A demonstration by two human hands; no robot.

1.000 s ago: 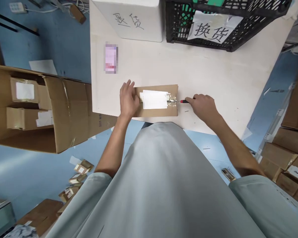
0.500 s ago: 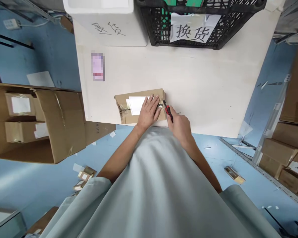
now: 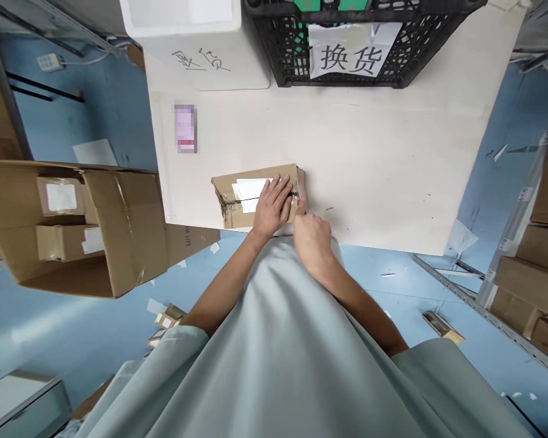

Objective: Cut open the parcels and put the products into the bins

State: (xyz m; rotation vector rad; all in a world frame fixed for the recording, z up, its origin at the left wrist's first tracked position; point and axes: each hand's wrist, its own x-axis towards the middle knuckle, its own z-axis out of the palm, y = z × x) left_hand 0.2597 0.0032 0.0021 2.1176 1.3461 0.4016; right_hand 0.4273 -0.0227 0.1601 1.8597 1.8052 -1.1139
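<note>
A small brown cardboard box (image 3: 226, 184) with a white label (image 3: 244, 190) and clear tape lies at the table's front edge. My left hand (image 3: 272, 204) rests flat on its top, fingers stretched over the label's right side. At the box's right end, my right hand (image 3: 312, 236) is closed around a red-and-black box cutter (image 3: 299, 201). Only a bit of red shows past the fingers; the blade and most of the handle are hidden. A dark line runs across the label and the box top.
On the white table (image 3: 369, 146), a white bin (image 3: 201, 58) and a black plastic crate (image 3: 287, 58) stand at the back. A blurred pink item (image 3: 186, 129) lies left. An open carton (image 3: 137, 231) holding smaller boxes is at the left; stacked boxes (image 3: 527, 286) are at the right.
My right hand has moved left and slightly down with the box cutter, turning so the tool is mostly hidden. My left hand stays on the box. The whole view has shifted slightly.
</note>
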